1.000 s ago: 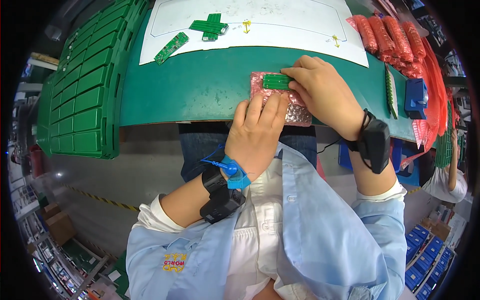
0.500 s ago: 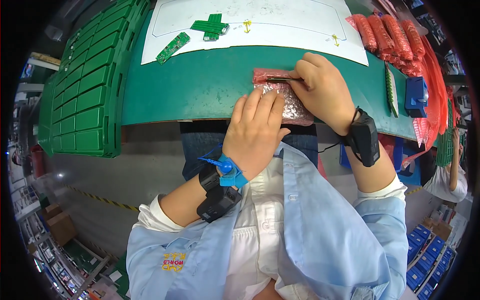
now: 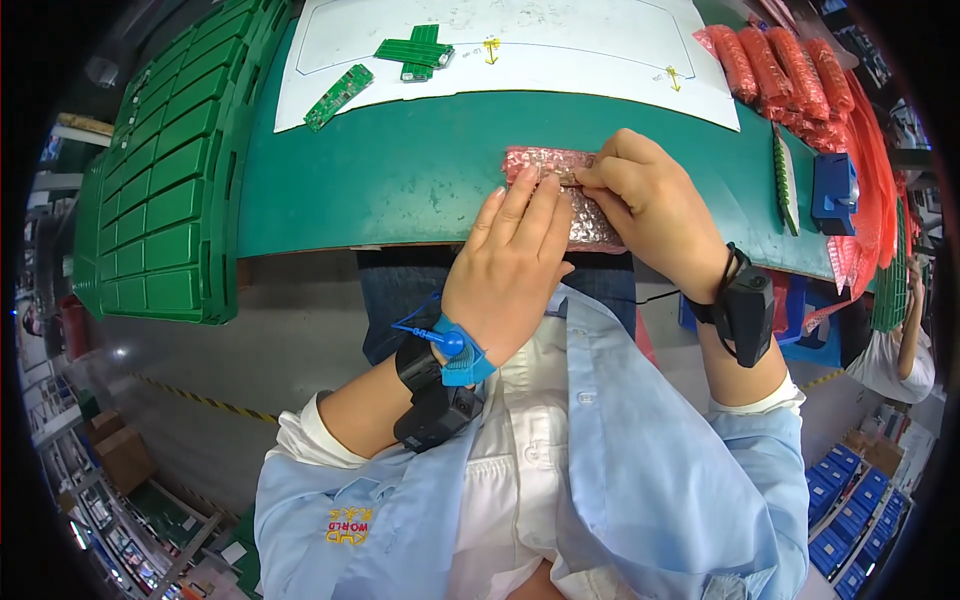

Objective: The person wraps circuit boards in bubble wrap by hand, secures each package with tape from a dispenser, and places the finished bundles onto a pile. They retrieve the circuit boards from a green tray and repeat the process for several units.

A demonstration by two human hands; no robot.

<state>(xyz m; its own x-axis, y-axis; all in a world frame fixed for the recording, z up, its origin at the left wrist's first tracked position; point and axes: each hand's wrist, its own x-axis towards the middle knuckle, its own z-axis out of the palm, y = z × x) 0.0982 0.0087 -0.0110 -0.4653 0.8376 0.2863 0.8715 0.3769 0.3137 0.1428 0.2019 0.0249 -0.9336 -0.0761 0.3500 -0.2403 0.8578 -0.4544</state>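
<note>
A piece of red bubble wrap (image 3: 597,228) lies at the near edge of the green bench, its far strip redder than the rest. My left hand (image 3: 508,265) rests flat on its left part, fingers stretched out and holding nothing. My right hand (image 3: 648,205) pinches a thin dark strip (image 3: 569,184) over the wrap, close beside the left fingertips. Most of that strip is hidden by the fingers, so its kind cannot be made out.
Green circuit boards (image 3: 338,97) lie on a white sheet (image 3: 560,60) at the far side. Green trays (image 3: 165,215) stand to the left. At the right are red bubble-wrapped rolls (image 3: 765,68), a green-handled tool (image 3: 783,180) and a blue tape dispenser (image 3: 834,195).
My right hand has moved nearer to me with the thin strip, which now shows less. My left fingers have shifted slightly toward the far edge of the wrap.
</note>
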